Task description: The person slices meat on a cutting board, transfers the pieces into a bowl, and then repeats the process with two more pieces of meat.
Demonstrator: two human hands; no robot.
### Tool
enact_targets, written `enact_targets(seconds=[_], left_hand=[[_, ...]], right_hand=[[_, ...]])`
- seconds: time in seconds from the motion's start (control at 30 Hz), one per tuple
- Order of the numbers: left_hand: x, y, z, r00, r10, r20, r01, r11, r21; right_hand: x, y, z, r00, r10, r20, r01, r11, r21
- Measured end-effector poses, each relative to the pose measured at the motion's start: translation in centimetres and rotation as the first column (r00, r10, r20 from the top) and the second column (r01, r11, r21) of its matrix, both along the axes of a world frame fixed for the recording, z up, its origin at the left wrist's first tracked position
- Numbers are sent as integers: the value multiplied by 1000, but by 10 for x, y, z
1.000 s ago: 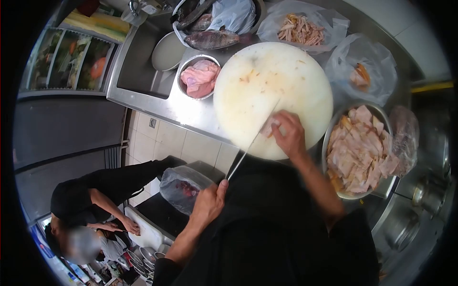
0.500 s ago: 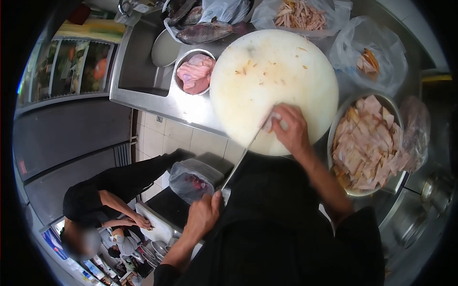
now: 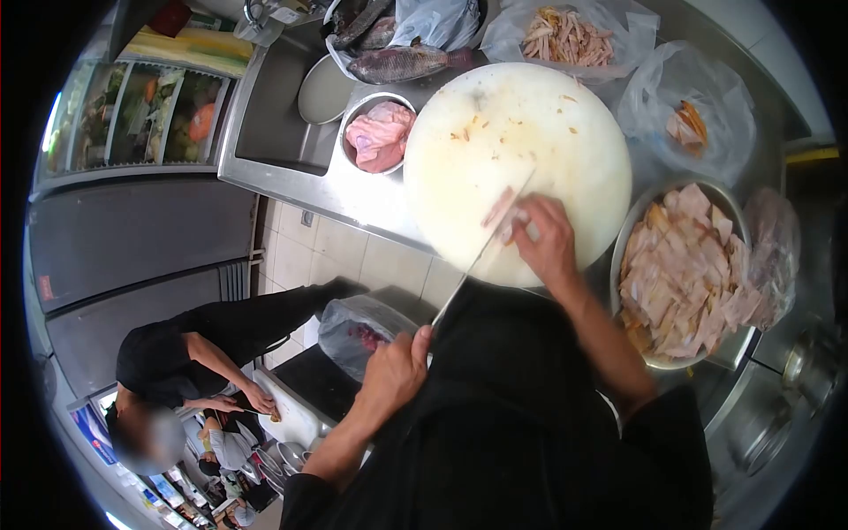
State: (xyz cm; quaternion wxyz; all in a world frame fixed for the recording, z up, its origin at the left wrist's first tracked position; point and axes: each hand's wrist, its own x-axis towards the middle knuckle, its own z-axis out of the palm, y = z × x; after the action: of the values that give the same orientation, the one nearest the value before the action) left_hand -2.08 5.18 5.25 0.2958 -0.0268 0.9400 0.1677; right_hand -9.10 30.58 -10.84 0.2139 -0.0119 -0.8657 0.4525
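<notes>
My left hand point(image 3: 393, 375) is wrapped round the handle of a long knife point(image 3: 475, 265), whose thin blade reaches over a round white cutting board point(image 3: 459, 102). My right hand point(image 3: 545, 237) rests on the board with bent fingers, pressing down a piece of pale meat point(image 3: 507, 232) that its fingers mostly cover. Just left of the blade lies a cut strip of meat point(image 3: 498, 205). Small orange-brown scraps dot the upper part of the board. To the right, a large metal bowl point(image 3: 617, 291) is heaped with flat meat slices point(image 3: 680, 265).
Behind the board are a bag of meat strips point(image 3: 568, 40), another plastic bag point(image 3: 733, 110), and fish point(image 3: 397, 64). A bowl of pink meat point(image 3: 380, 137) stands left, beside the sink point(image 3: 265, 115). Below is a lined bin point(image 3: 349, 331). A co-worker point(image 3: 177, 358) stands at lower left.
The blade has shifted up and away over the board, and my left hand has moved up and right. A cut strip now shows left of the blade. My right hand stays on the meat.
</notes>
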Motion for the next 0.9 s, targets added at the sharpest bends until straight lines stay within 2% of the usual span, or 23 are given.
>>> enact_targets(seconds=[0.13,0.33,0.5,0.63,0.83,0.9], left_hand=[[10,-4,-3,999,12,36,-12,1000,-13],[20,-20,5,989,4,150,7,997,-75],[-4,4,-34,997,1,77,-1,1000,2],[-2,4,-27,998,65,16,-66,994,85],[17,-6,-6,998,33,53,-35,999,23],[22,-11,-3,997,17,71,-13,998,-57]], right_hand=[[2,1,1,1000,6,24,-5,999,-50],[0,1,1,1000,3,-30,-4,999,-38],[1,5,-2,998,52,23,-51,998,-39],[2,5,0,1000,3,1,-3,999,-39],[3,4,3,1000,6,26,-5,999,-44],[2,4,7,1000,10,16,-9,998,-68]])
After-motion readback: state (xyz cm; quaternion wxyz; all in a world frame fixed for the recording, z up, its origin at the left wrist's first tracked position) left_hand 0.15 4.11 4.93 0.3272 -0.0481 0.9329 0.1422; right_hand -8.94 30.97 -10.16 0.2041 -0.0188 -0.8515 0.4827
